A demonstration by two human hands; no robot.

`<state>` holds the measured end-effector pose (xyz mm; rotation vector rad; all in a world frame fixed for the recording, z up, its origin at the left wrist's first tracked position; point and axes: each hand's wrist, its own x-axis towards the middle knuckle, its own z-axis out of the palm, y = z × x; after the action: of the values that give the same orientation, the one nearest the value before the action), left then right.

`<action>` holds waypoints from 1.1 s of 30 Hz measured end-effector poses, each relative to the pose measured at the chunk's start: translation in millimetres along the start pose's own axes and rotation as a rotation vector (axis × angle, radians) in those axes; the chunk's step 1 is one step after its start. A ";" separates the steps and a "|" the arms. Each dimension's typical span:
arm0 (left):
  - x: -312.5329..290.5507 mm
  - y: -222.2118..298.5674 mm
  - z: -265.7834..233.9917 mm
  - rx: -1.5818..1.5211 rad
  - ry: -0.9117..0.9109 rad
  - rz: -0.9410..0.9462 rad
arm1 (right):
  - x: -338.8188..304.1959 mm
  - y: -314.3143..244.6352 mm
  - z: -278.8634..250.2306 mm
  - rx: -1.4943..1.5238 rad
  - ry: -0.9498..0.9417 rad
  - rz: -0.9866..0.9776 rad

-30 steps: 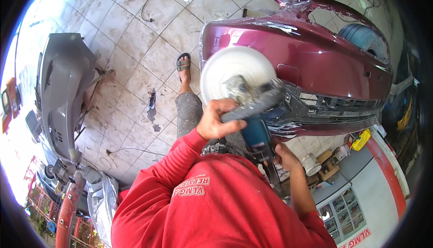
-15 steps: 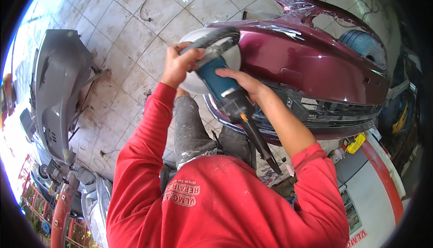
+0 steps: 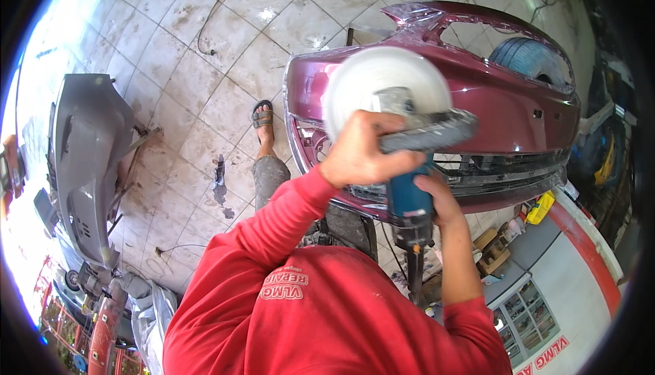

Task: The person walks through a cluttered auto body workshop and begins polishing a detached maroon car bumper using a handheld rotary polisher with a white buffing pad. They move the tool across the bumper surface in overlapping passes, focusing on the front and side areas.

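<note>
Both hands grip the blue-bodied polishing machine point(image 3: 408, 194) — left hand point(image 3: 361, 151) closed on its grey front handle, right hand point(image 3: 437, 196) around its body — its round white pad point(image 3: 382, 81) over the glossy maroon car bumper point(image 3: 505, 102).

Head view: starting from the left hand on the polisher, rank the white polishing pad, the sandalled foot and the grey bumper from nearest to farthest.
1. White polishing pad: just above the left hand, over the maroon bumper.
2. Sandalled foot: on the tiled floor, to the left.
3. Grey bumper: at the far left edge.
</note>
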<state>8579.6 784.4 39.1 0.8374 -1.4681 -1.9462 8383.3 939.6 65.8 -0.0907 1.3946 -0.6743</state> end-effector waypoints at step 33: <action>61.3 52.1 140.2 0.270 -0.270 0.056 | -48.9 30.5 -111.7 0.273 -0.027 -0.180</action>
<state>8436.8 812.7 109.4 0.6541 -1.9239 -1.9021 8290.7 1024.4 72.2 -0.0085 1.2661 -1.0041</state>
